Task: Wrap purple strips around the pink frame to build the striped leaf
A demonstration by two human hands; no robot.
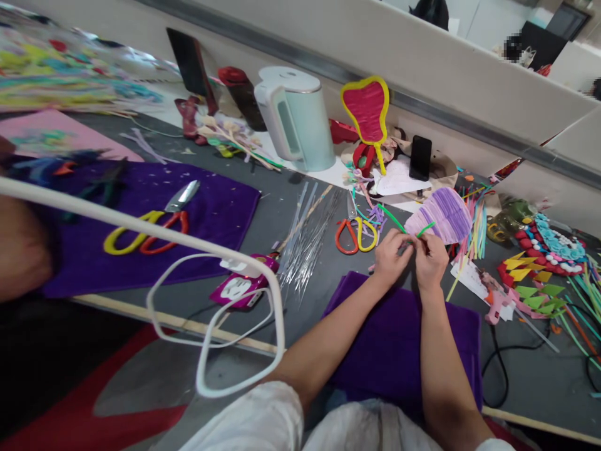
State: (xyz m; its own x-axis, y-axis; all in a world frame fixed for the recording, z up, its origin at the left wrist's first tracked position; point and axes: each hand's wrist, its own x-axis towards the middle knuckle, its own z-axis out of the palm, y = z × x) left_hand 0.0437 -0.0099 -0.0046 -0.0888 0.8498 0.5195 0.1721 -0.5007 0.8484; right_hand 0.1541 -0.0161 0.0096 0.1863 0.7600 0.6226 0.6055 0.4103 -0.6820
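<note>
My left hand [390, 255] and my right hand [432, 258] meet above the far edge of a folded purple cloth [382, 341]. Pinched between them is a green pipe cleaner [391, 217], one end rising to the left and a shorter end showing at the right. Just beyond my fingers lies a rounded shape striped in purple and white [446, 216]; whether the pipe cleaner touches it I cannot tell. Scissors [357, 235] with one red and one yellow handle rest left of my left hand, near purple pipe cleaner scraps.
Metal wires [305, 250] lie to the left, beside a purple phone-like item [241, 285]. A white cable or tube [164, 225] crosses the left foreground. A kettle [310, 125] stands behind. Rightward are a pink glue gun [498, 304] and pipe cleaners. Another person's arm [21, 244] is far left.
</note>
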